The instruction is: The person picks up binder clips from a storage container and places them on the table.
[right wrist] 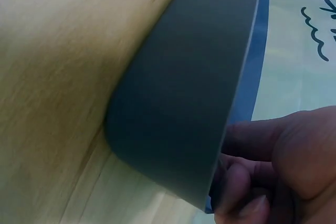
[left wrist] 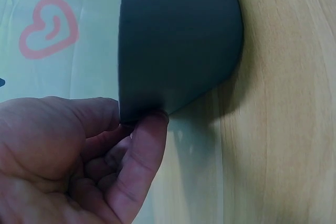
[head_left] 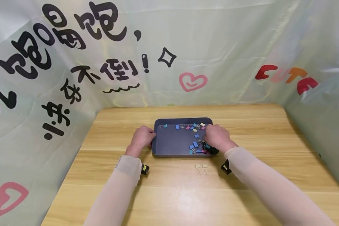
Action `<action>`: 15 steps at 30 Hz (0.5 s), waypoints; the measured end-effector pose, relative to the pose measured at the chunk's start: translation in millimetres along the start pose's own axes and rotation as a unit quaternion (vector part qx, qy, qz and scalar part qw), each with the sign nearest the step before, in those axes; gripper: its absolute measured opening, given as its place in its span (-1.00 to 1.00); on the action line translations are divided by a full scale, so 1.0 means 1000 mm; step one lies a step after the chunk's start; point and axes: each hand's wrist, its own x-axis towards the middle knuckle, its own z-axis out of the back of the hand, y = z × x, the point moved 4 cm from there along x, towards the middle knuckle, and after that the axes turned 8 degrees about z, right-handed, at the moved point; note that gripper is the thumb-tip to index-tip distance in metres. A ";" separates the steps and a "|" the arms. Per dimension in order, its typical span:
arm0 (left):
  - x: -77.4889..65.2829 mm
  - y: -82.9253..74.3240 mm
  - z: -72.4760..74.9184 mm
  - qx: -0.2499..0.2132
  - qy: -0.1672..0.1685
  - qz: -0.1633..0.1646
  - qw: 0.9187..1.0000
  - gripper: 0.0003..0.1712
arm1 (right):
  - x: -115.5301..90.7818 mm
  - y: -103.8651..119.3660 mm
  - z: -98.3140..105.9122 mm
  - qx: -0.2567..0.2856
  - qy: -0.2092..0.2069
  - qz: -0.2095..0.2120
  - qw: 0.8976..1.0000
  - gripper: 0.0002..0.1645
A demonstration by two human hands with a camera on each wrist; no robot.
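Observation:
A dark grey-blue rectangular tray (head_left: 172,141) stands on the wooden table, with many small binder clips (head_left: 195,144) in blue, teal, pink, cream and black, mostly at its right end. My left hand (head_left: 142,137) pinches the tray's left wall between thumb and finger, as the left wrist view shows. My right hand (head_left: 218,137) reaches over the right rim into the tray, its fingers curled down among the clips. In the right wrist view those fingers (right wrist: 239,187) are blurred and partly behind the rim; I cannot tell whether they hold a clip.
Two cream binder clips (head_left: 201,168) lie side by side on the table (head_left: 169,194) in front of the tray. A pale printed curtain (head_left: 228,47) with lettering and hearts hangs behind the table and at both sides.

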 end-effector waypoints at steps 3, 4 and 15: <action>0.000 0.000 0.000 0.000 0.000 0.002 1.000 -0.70 | 0.003 0.000 -0.002 -0.007 0.009 -0.003 1.000 -0.90; 0.000 0.000 0.000 0.000 0.000 0.003 1.000 -0.70 | 0.004 0.000 -0.003 -0.009 0.012 -0.003 1.000 -0.92; 0.000 -0.001 0.000 0.007 0.002 0.009 1.000 -0.69 | 0.009 0.000 -0.004 -0.023 0.005 -0.018 1.000 -0.92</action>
